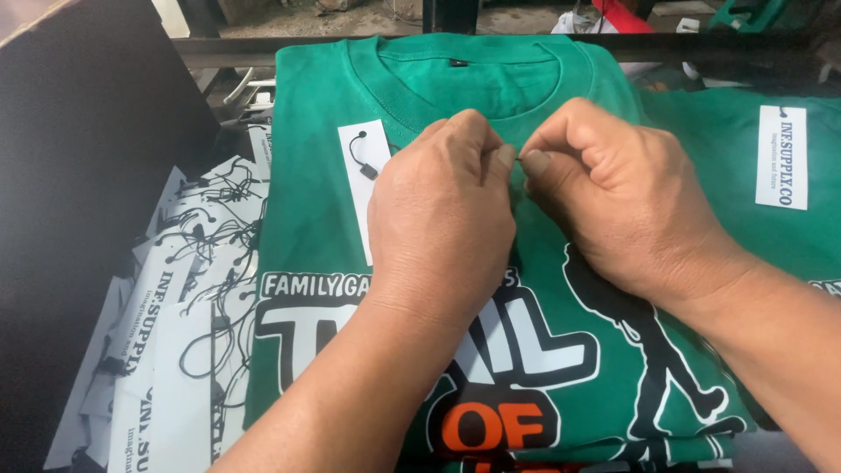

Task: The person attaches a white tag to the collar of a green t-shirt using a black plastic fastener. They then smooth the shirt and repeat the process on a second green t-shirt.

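Fingers of the left hand (442,206) and right hand (613,197) were pinched together, tips nearly meeting on something too small to identify, just below the collar of the folded green cotton printed T-shirt (315,228). A white paper hang tag (362,188) lay left of them. Soft, light fabric; best gripped at the collar seam

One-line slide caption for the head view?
Both hands, left and right, pinch together at the collar of a green printed T-shirt beside a white hang tag.
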